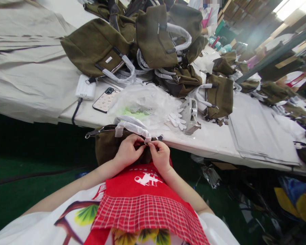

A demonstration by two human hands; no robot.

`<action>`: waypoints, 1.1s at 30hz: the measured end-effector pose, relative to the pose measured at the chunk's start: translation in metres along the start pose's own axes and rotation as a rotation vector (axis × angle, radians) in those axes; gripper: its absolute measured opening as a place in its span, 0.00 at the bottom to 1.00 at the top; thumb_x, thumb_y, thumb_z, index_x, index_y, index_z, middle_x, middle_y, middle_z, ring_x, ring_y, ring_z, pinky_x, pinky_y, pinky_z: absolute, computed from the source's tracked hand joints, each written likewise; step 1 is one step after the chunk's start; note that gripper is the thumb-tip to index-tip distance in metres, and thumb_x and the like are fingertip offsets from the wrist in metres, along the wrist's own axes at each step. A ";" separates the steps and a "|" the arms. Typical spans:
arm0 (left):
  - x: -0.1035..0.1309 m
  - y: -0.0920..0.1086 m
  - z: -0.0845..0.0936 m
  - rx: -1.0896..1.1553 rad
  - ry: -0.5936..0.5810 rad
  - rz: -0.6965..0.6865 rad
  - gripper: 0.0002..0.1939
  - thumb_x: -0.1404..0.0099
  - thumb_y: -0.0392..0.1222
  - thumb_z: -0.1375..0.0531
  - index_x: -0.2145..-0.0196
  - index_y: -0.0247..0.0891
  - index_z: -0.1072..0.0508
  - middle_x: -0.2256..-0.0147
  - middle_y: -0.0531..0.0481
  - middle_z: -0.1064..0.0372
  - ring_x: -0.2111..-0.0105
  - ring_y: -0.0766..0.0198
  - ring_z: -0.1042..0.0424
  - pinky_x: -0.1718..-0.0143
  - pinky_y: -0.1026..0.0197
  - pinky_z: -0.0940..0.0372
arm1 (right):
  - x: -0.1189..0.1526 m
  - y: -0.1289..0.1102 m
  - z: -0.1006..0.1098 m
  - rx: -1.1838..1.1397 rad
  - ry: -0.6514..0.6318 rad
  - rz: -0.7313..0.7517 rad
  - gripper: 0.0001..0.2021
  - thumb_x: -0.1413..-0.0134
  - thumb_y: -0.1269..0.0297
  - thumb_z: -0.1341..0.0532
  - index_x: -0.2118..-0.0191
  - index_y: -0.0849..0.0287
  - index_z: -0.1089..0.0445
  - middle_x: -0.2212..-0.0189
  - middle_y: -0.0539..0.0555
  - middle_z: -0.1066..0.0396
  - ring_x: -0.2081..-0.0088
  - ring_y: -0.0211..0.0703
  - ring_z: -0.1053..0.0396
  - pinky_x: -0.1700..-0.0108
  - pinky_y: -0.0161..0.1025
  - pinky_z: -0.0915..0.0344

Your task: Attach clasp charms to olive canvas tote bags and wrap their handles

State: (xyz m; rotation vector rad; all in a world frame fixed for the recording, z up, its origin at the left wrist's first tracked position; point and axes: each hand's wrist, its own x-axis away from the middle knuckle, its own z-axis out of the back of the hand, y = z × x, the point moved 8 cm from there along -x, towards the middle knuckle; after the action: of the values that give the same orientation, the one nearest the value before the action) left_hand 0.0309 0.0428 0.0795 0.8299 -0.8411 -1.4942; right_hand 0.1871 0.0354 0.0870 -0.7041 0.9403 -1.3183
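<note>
An olive-green handbag rests against the table's front edge, close to my body. White wrapping covers its handle, which arches over the top. My left hand is closed in a pinch at the lower end of that wrapped handle. Beside it, nearly touching, my right hand also pinches at the same end of the handle. A small shiny metal piece shows between the fingertips, but its kind is too small to make out. The bag's front is partly hidden behind my hands.
Olive bags pile up at the back of the white table. Nearer lie a phone, a white power bank with a cable, clear plastic bags and a tape dispenser. Other people work at the far right.
</note>
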 end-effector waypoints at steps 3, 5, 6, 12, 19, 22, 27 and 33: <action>0.007 0.020 0.006 -0.101 0.035 -0.180 0.09 0.40 0.43 0.38 0.63 0.38 0.24 0.66 0.47 0.26 0.65 0.58 0.28 0.60 0.58 0.33 | 0.002 -0.005 -0.001 -0.073 -0.035 0.021 0.09 0.42 0.60 0.39 0.68 0.58 0.24 0.72 0.52 0.23 0.70 0.42 0.28 0.64 0.37 0.33; 0.009 0.023 0.007 -0.124 0.038 -0.209 0.08 0.39 0.43 0.38 0.63 0.39 0.24 0.67 0.47 0.27 0.65 0.58 0.28 0.61 0.58 0.33 | 0.002 -0.005 -0.002 -0.102 -0.063 0.006 0.09 0.43 0.60 0.38 0.68 0.58 0.23 0.72 0.52 0.24 0.71 0.41 0.28 0.65 0.37 0.33; 0.010 0.022 0.009 -0.137 0.061 -0.190 0.09 0.40 0.44 0.38 0.63 0.38 0.24 0.68 0.47 0.27 0.66 0.58 0.29 0.62 0.58 0.33 | 0.002 -0.004 -0.002 -0.118 -0.072 -0.008 0.09 0.43 0.60 0.38 0.68 0.58 0.23 0.73 0.52 0.24 0.71 0.41 0.29 0.65 0.37 0.33; 0.015 0.021 0.010 -0.106 0.085 -0.183 0.06 0.40 0.44 0.37 0.67 0.41 0.22 0.68 0.47 0.25 0.65 0.57 0.27 0.59 0.56 0.33 | 0.003 -0.004 -0.004 -0.216 -0.156 -0.068 0.09 0.45 0.58 0.37 0.69 0.57 0.23 0.74 0.51 0.24 0.72 0.41 0.28 0.66 0.37 0.31; 0.006 0.011 0.017 0.221 0.042 -0.071 0.06 0.41 0.44 0.36 0.72 0.40 0.22 0.67 0.47 0.24 0.63 0.59 0.26 0.56 0.57 0.31 | 0.007 0.018 -0.006 -0.479 -0.281 -0.330 0.13 0.53 0.53 0.33 0.66 0.58 0.27 0.76 0.49 0.27 0.78 0.36 0.31 0.75 0.34 0.33; 0.004 0.008 0.017 0.462 -0.035 0.075 0.09 0.42 0.47 0.35 0.72 0.38 0.24 0.64 0.46 0.23 0.67 0.60 0.25 0.62 0.58 0.29 | 0.010 0.017 0.001 -0.601 -0.345 -0.364 0.19 0.56 0.52 0.31 0.60 0.58 0.28 0.69 0.52 0.24 0.72 0.40 0.26 0.73 0.34 0.30; 0.011 0.008 0.005 0.598 -0.193 0.264 0.16 0.47 0.52 0.31 0.71 0.36 0.23 0.70 0.47 0.22 0.72 0.60 0.25 0.67 0.58 0.28 | 0.017 0.005 0.009 -0.616 -0.393 -0.300 0.23 0.52 0.52 0.32 0.51 0.57 0.28 0.59 0.57 0.23 0.61 0.46 0.23 0.63 0.39 0.26; 0.006 0.025 0.004 0.286 -0.302 0.080 0.14 0.42 0.52 0.36 0.70 0.39 0.19 0.72 0.48 0.23 0.72 0.61 0.27 0.67 0.60 0.31 | 0.017 -0.019 0.026 -0.065 -0.329 0.036 0.12 0.37 0.60 0.43 0.59 0.55 0.23 0.67 0.54 0.21 0.68 0.41 0.24 0.63 0.38 0.28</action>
State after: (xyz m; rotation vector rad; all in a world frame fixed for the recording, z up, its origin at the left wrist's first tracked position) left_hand 0.0392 0.0352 0.1034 0.7761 -1.3217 -1.4680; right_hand 0.2008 0.0136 0.1131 -0.9190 0.7276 -1.1016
